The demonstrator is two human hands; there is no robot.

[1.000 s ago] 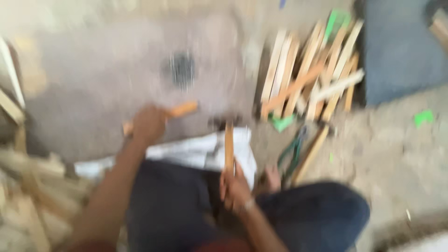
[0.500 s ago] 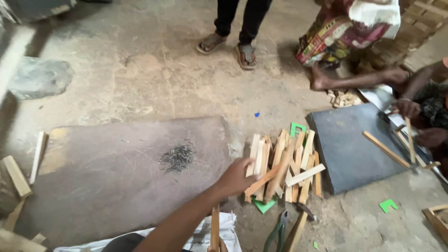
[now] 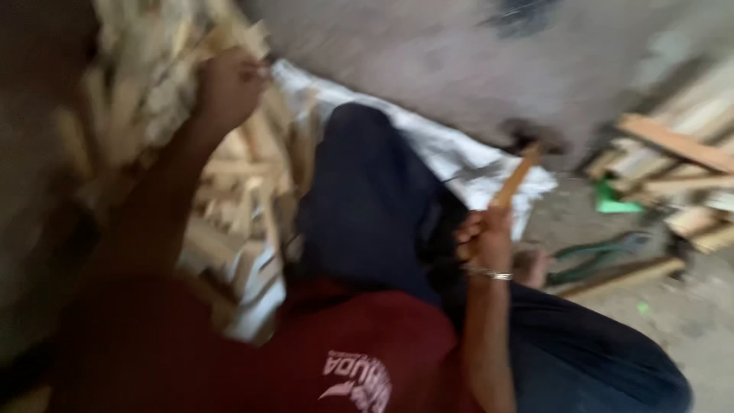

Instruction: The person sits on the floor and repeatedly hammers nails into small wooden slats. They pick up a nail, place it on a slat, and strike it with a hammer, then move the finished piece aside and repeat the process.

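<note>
My right hand is curled shut around the lower end of a narrow wooden strip, which stands up and tilts away from me, its top end over the edge of the white sack spread under my legs. I judge the strip light and stiff, dry enough to grip without slipping but thin enough to snap if I lever it, so low on the shaft, where I have it, seems the sound place to hold. My left hand is out beyond the sack's far side, in the heap of pale wood offcuts; its fingers look bent around one of the pieces, though the blur keeps me from telling how firmly they close. Those offcuts should handle the same way: light, rigid, rough-edged, best taken near the middle. On the other side of the sack lie a second pile of strips, a green scrap and green-handled pliers on the floor.
</note>
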